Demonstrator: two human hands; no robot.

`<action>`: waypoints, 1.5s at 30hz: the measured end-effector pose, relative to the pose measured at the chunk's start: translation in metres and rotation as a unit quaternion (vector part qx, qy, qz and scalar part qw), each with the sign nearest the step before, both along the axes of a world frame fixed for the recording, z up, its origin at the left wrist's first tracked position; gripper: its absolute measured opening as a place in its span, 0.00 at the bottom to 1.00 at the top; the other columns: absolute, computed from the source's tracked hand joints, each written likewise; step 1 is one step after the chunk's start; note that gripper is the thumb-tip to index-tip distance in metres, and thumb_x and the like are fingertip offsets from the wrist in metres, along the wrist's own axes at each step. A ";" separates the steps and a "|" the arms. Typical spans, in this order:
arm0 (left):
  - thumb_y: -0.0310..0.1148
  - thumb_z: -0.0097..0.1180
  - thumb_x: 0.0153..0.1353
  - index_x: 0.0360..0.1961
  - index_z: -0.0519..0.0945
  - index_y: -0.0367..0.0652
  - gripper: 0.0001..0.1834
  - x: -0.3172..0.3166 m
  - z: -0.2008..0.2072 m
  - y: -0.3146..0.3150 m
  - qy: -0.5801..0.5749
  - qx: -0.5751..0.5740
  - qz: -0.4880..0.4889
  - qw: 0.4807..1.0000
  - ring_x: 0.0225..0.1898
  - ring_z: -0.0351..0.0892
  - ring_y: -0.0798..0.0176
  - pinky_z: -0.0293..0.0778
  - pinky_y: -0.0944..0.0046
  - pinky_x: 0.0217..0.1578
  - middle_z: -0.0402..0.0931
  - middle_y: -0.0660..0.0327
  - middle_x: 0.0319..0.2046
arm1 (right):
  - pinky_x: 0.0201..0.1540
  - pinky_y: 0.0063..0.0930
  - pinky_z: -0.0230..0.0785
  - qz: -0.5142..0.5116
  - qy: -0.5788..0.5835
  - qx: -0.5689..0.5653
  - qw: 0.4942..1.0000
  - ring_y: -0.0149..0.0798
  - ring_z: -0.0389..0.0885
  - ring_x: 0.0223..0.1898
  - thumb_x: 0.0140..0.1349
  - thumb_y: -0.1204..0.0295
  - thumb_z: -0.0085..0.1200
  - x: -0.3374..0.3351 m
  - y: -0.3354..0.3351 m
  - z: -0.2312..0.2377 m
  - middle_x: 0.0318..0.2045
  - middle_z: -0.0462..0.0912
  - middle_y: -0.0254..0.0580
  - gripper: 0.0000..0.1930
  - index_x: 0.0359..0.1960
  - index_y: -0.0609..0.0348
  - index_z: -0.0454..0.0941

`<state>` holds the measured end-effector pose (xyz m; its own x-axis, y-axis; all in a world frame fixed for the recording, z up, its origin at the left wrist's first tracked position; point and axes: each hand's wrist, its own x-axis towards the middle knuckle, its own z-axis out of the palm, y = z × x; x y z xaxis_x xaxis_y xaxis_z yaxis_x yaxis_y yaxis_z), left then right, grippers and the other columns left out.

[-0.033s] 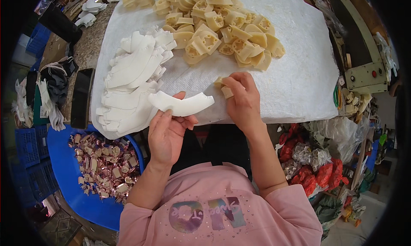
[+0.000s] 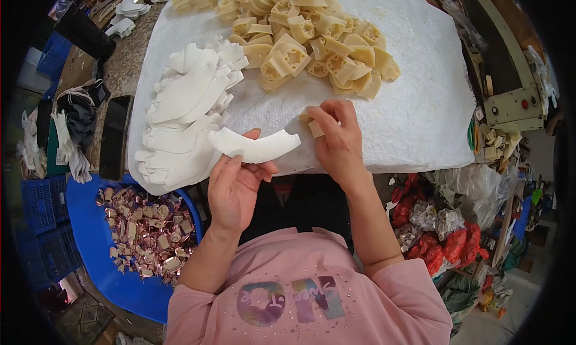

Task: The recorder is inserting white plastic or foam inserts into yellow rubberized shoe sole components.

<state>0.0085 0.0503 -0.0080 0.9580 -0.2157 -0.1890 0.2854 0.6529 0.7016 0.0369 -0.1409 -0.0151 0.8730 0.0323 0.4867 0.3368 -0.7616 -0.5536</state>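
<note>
A curved white strip (image 2: 255, 148) with a notched right end lies across the fingers of my left hand (image 2: 233, 192), pinched under the thumb. To its right, my right hand (image 2: 339, 138) has its fingers bent round a small cream moulded plastic block (image 2: 316, 129), like a shoe heel, at the sheet's near part. The fingers cover much of the block. Left of my left hand is an overlapping stack of similar white strips (image 2: 183, 114). Farther back, a heap of cream plastic blocks (image 2: 312, 39) with hollow cells sits on the white woven sheet (image 2: 414, 123).
At lower left, a blue tub (image 2: 87, 225) holds many shiny pinkish pieces (image 2: 150, 231). A dark phone-like slab (image 2: 116, 135) lies left of the sheet, with a black cylinder (image 2: 84, 32) behind it. Red and clear plastic bags (image 2: 444, 231) crowd the lower right.
My right hand has shifted very slightly to the left, and less of the cream block shows. The left hand and the white strip stay in place.
</note>
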 end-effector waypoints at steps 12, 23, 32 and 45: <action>0.36 0.38 0.69 0.55 0.65 0.27 0.22 -0.003 -0.005 -0.005 -0.064 0.108 -0.002 0.992 0.40 0.74 0.64 0.70 0.65 0.40 0.74 0.52 0.42 | 0.39 0.29 0.70 0.072 -0.017 0.319 0.945 0.42 0.76 0.37 0.48 0.85 0.58 -0.029 0.014 0.035 0.37 0.77 0.45 0.21 0.45 0.59 0.73; 0.35 0.37 0.69 0.53 0.67 0.27 0.20 -0.016 0.027 -0.022 -0.073 0.035 -0.059 0.995 0.50 0.73 0.62 0.70 0.61 0.52 0.71 0.50 0.49 | 0.39 0.33 0.71 0.172 -0.180 0.201 0.947 0.47 0.75 0.38 0.43 0.91 0.53 -0.039 0.025 0.018 0.41 0.76 0.47 0.26 0.46 0.58 0.71; 0.33 0.36 0.69 0.51 0.68 0.26 0.19 -0.023 0.020 -0.024 -0.098 0.087 -0.042 0.990 0.50 0.73 0.61 0.69 0.60 0.52 0.71 0.50 0.50 | 0.37 0.32 0.68 0.137 -0.190 0.213 0.949 0.45 0.72 0.36 0.39 0.90 0.53 -0.039 0.028 0.005 0.39 0.77 0.43 0.26 0.44 0.57 0.72; 0.31 0.41 0.68 0.47 0.73 0.27 0.16 -0.010 0.033 -0.018 -0.214 0.306 0.083 0.924 0.31 0.73 0.74 0.69 0.74 0.32 0.79 0.58 0.32 | 0.39 0.37 0.49 0.080 -0.212 0.077 0.971 0.39 0.66 0.32 0.37 0.78 0.60 -0.034 0.025 0.018 0.33 0.79 0.31 0.20 0.37 0.50 0.74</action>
<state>-0.0015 0.0328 0.0248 0.9834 -0.0377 0.1776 -0.1727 0.1070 0.9791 0.0031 -0.1156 0.0027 0.5835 0.0502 0.8105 0.6664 -0.6000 -0.4427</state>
